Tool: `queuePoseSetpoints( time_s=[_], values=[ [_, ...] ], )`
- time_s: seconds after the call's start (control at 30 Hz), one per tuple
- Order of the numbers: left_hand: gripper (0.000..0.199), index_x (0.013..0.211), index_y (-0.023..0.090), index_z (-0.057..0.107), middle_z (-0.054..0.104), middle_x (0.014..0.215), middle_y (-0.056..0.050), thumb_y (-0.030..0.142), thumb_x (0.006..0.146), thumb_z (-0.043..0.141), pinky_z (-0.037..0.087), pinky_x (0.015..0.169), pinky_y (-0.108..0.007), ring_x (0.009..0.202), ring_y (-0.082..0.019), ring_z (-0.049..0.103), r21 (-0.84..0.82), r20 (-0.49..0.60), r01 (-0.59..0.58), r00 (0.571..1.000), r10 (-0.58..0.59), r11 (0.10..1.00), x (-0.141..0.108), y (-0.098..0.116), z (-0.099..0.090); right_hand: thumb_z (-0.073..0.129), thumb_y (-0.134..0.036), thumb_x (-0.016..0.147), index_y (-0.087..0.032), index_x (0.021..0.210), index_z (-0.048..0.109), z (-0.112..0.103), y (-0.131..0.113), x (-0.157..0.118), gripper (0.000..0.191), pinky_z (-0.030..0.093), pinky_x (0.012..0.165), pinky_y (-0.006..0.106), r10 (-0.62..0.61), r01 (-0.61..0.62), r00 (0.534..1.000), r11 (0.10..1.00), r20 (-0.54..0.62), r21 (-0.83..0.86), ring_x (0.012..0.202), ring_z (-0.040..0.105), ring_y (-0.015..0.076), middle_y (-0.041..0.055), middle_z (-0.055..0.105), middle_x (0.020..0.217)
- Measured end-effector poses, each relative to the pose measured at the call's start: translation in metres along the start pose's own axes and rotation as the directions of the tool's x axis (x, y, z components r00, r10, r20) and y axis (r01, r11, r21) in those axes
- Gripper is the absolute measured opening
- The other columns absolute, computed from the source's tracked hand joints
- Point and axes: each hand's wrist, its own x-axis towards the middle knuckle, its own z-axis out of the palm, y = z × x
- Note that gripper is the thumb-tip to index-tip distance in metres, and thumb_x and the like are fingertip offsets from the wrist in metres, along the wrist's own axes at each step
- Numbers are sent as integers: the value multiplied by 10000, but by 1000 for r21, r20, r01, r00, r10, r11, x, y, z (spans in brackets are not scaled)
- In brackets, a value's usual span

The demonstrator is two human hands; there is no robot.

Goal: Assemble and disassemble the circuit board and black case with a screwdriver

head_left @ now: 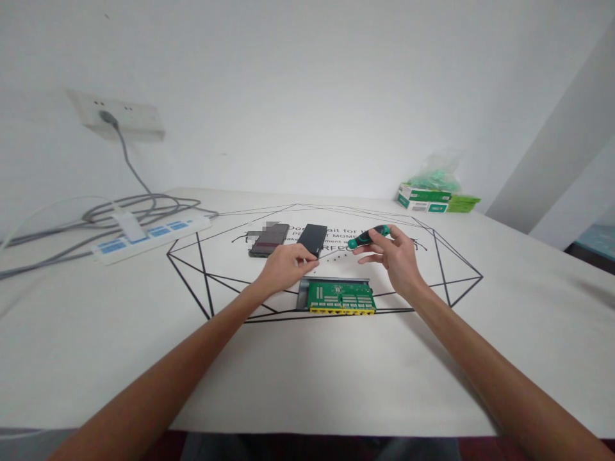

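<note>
Steadily, a screwdriver [368,237] spans both hands above the table [307,371], just beyond a green circuit board [341,294].

Nearest, the board sits in a grey metal tray [303,296], its yellow ports facing the person; beyond it, the left hand [287,265] has its grip pinched at the shaft's tip, while the right hand [398,261] has its grip around the green-and-black handle, below which small dark specks [336,260] lie scattered, with a phone [273,239] and a black rectangular device [313,239] side by side behind, and green-and-white boxes [420,197] near the wall.
</note>
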Motion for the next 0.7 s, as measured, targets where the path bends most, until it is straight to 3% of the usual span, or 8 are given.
queuePoseSetpoints(
  time_s=[0.7],
  values=[
    [211,809,208,761,725,844,-42,325,803,586,434,597,-237,711,-144,602,-20,-3,-16,1000,16,1000,2,-1,-2,725,-418,738,-204,799,516,-2,0,2,306,571,526,295,-41,41,999,999,-19,3,625,706,199,23,709,747]
  ],
)
